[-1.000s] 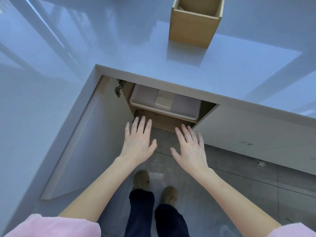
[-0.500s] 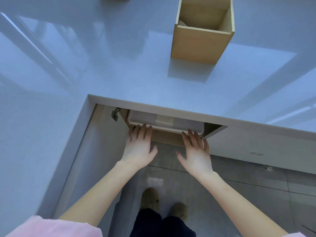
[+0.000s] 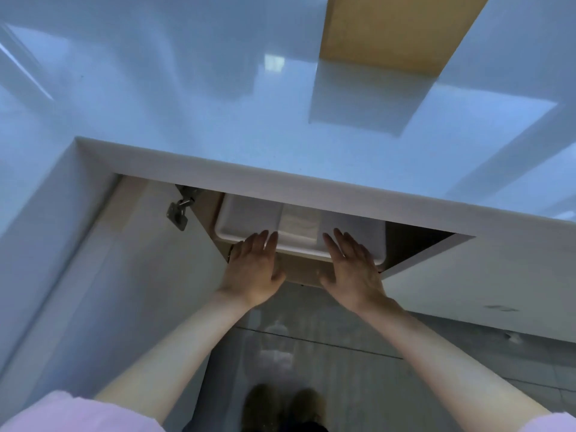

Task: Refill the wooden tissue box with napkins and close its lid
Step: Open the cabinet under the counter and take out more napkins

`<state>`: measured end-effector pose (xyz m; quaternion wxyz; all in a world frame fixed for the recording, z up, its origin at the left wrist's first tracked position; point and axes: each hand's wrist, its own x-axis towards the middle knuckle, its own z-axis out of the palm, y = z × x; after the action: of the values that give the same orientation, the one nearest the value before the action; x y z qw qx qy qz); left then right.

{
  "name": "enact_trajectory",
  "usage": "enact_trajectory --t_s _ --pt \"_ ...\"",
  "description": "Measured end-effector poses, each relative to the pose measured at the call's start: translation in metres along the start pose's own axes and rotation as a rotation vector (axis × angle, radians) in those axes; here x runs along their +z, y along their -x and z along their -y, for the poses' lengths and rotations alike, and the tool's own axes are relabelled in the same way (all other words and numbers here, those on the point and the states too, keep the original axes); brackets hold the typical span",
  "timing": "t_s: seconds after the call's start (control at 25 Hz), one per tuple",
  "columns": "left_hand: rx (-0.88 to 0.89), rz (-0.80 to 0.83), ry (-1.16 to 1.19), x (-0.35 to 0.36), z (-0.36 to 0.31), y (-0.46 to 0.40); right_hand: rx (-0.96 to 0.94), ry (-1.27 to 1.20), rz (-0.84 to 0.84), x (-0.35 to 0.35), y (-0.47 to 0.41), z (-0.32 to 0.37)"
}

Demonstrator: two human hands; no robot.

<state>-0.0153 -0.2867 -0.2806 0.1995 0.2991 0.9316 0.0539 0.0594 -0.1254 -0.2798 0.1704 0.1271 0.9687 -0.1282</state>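
Observation:
The wooden tissue box (image 3: 396, 32) stands on the white counter at the top of the view; only its near side shows and its opening is cut off. Below the counter edge, inside an open cupboard, sits a white plastic tray (image 3: 246, 222) with a stack of pale napkins (image 3: 300, 224) in its middle. My left hand (image 3: 254, 269) reaches to the tray's near rim on the left, fingers spread and flat. My right hand (image 3: 352, 269) lies over the rim on the right, fingers also apart. Neither hand grips anything that I can see.
The glossy white counter (image 3: 187, 104) overhangs the cupboard and hides the tray's far half. The left cupboard door (image 3: 103, 275) stands open with a metal hinge (image 3: 179, 210); the right door (image 3: 467, 275) is open too. Grey floor tiles and my shoes (image 3: 280, 406) lie below.
Both hands have moved forward from in front of the cupboard onto the tray's near rim. The view has tilted, so the wooden box now sits cut off at the top.

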Motion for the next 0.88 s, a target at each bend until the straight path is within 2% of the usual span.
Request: enact_trajectory --t_s 0.12,0.24,0.32,0.48,0.6,0.72,0.88 --pt "-0.011 -0.046 0.020 0.020 0.011 -0.023 0.006 -0.044 -0.059 0.016 -0.025 -0.008" --pt "-0.051 -0.096 0.133 0.032 0.018 -0.043 0.086 -0.303 -0.193 0.030 -0.053 -0.013" --pt "-0.089 -0.120 0.243 0.042 0.021 -0.060 0.178 -0.496 -0.214 0.038 -0.074 -0.015" --pt "-0.190 -0.072 0.463 0.048 0.020 -0.098 0.407 -0.717 -0.066 0.044 -0.110 -0.020" --pt "-0.261 -0.021 0.620 0.053 0.012 -0.117 0.489 -0.954 -0.091 0.048 -0.128 -0.020" --pt "-0.274 -0.027 0.619 0.061 0.006 -0.127 0.545 -1.120 -0.054 0.048 -0.136 -0.023" --pt "-0.285 -0.045 0.612 0.067 0.005 -0.130 0.554 -1.181 0.056 0.046 -0.140 -0.027"
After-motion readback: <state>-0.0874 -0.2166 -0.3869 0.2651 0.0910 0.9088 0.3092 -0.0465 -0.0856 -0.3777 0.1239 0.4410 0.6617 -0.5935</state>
